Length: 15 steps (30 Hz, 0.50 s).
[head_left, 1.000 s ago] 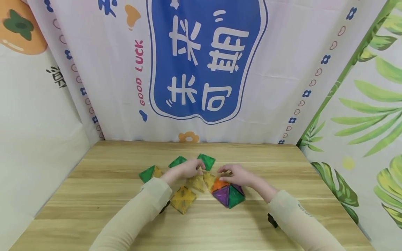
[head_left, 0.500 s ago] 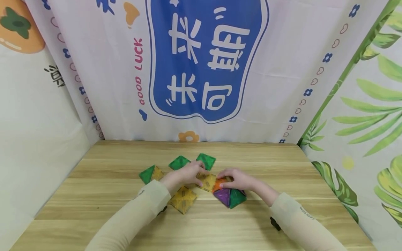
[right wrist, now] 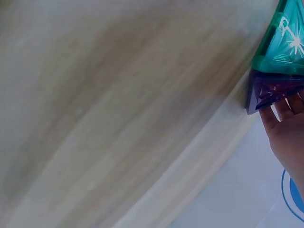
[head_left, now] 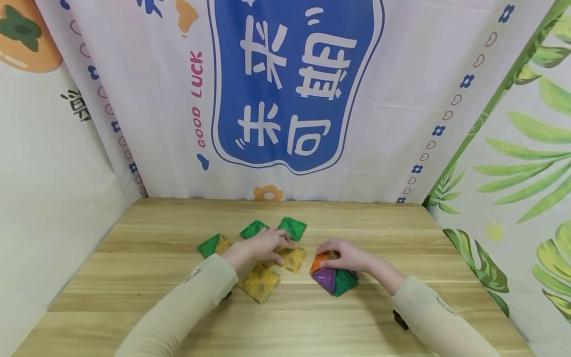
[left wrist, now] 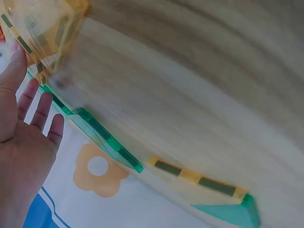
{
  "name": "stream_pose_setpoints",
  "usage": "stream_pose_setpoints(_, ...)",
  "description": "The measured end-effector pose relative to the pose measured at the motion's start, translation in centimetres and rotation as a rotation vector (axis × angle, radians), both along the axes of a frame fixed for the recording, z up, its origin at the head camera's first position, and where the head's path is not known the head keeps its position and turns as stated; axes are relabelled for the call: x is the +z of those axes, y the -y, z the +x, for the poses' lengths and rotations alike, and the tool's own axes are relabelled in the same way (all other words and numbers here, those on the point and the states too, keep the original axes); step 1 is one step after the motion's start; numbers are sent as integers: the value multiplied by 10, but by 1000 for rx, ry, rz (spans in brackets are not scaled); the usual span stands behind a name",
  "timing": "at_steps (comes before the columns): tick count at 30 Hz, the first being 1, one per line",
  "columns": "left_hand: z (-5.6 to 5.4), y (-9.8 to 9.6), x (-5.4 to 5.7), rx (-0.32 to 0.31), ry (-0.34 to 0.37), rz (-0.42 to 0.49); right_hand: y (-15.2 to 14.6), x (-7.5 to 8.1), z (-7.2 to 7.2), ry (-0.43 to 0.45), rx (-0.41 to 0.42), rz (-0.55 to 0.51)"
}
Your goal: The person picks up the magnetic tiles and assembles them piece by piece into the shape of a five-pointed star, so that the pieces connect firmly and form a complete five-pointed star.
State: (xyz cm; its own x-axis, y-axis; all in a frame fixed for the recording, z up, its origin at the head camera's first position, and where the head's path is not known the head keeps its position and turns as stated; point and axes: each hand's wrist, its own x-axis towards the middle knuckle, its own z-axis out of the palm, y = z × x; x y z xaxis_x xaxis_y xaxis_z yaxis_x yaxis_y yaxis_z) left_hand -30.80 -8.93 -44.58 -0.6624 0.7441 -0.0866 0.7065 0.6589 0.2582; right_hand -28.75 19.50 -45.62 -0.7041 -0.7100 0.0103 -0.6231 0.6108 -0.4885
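Multicoloured tiles (head_left: 335,281) slid right, gripped by right hand (head_left: 347,256); left hand (head_left: 263,246) relaxed

"What's on your feed?"

"I have a multicoloured cluster (head_left: 330,277) on the bench (head_left: 312,322); I make out an orange panel (head_left: 317,264), a purple panel (head_left: 324,280) and a green panel (head_left: 347,282), all translucent, edge to edge, sloping rather than flat."

"And the other?"

"I see a yellow piece (head_left: 294,260), translucent, dark strips along its edges; it sits left of the cluster, near but apart; part of it is hidden from me."
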Motion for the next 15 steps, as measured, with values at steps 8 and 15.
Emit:
stream_pose_setpoints(8,-3,9,2,57,18,12,18,11,-2,-39,8,34)
stream_pose_setpoints(15,-3,16,0,158,85,7,46,12,-11,-50,7,109)
